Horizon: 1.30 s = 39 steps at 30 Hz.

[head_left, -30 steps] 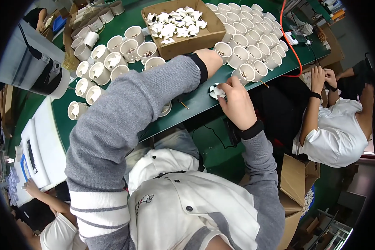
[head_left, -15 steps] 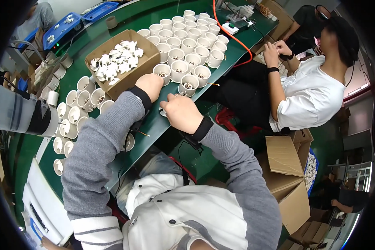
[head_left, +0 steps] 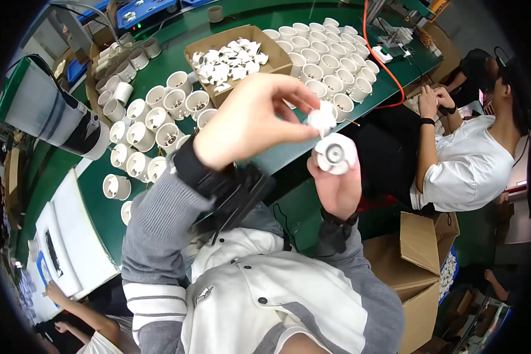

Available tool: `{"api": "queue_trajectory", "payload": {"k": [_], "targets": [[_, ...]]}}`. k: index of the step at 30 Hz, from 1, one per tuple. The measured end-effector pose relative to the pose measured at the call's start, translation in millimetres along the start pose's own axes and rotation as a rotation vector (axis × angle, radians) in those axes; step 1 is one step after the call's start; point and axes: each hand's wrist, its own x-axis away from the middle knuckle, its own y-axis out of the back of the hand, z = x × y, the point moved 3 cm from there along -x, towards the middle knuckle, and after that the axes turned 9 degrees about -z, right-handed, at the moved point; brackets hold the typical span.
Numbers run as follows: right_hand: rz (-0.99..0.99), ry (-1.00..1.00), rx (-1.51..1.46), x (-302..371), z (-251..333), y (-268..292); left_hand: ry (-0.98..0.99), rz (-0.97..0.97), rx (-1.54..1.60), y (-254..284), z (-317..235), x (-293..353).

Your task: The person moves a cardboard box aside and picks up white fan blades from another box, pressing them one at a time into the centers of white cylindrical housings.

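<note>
My left hand (head_left: 242, 121) is at the centre, thumb and fingertips pinched together on a small white shaped piece (head_left: 322, 118) (slightly blurred). Just below it, my right hand (head_left: 339, 192) is turned palm up, clamped on a round white lobed piece with a grey ringed centre (head_left: 335, 154); my fingers are partly hidden by it. Both pieces are raised near the table's edge, so close that I cannot tell whether they touch. Beyond my left hand, on a long green table (head_left: 174, 35), stands an open brown cardboard box (head_left: 277, 65) heaped with white pieces. White cylindrical cups (head_left: 140, 140) cluster to its left, and more white cups (head_left: 329, 64) stand in close rows to its right. A co-worker in a white shirt (head_left: 469, 168) sits at my right.
</note>
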Motion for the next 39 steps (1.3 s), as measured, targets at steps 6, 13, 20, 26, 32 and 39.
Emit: {"api": "queue_trajectory", "payload": {"k": [6,13,20,26,32,39], "targets": [[0.395,-0.263,-0.712,39,-7,-64,0.214,-0.112,0.799,10,16,118],[0.603,-0.174,-0.38,63,-31,-94,0.073,-0.374,1.003,21,52,166],[0.638,-0.257,-0.233,70,-62,-107,-0.135,-0.612,0.596,45,70,199],[0.684,-0.543,-0.384,76,-94,-111,-0.261,-0.588,0.376,68,75,215],[0.595,-0.225,0.127,47,-81,-112,-0.201,-0.689,-0.102,79,57,207],[0.772,0.177,0.95,-46,-65,-142,-0.128,-0.748,-0.736,91,76,159]]}}
